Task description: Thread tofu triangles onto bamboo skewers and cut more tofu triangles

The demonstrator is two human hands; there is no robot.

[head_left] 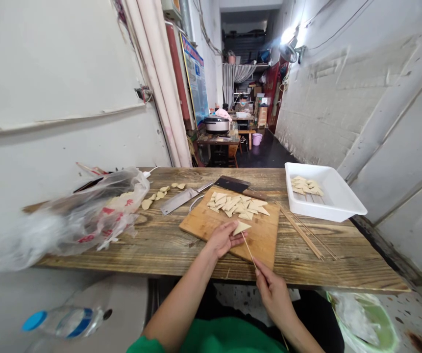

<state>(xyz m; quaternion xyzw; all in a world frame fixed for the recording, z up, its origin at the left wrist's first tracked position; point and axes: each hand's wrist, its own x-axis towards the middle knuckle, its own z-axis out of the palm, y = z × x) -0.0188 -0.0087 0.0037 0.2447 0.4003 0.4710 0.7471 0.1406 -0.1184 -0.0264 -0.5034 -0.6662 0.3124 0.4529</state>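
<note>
My left hand (225, 239) is closed on a pale, flat triangular piece of food (240, 227), held above the near part of a wooden cutting board (211, 226). In my right hand (272, 284) is a thin wooden skewer (248, 246), pinched between thumb and fingers. Its upper tip meets the lower edge of the triangular piece; I cannot tell whether it has gone in. Beyond my hands, a heap of similar triangular pieces (235, 203) lies on the board.
Right of the board lie loose skewers (302, 230) and a white tray (343, 211) holding skewered triangles (306, 186). A cleaver (181, 200) and a dark-bladed knife (231, 184) lie behind the board. Leftward are round slices (159, 195) and a plastic bag (111, 215). A person (243, 105) sits far back.
</note>
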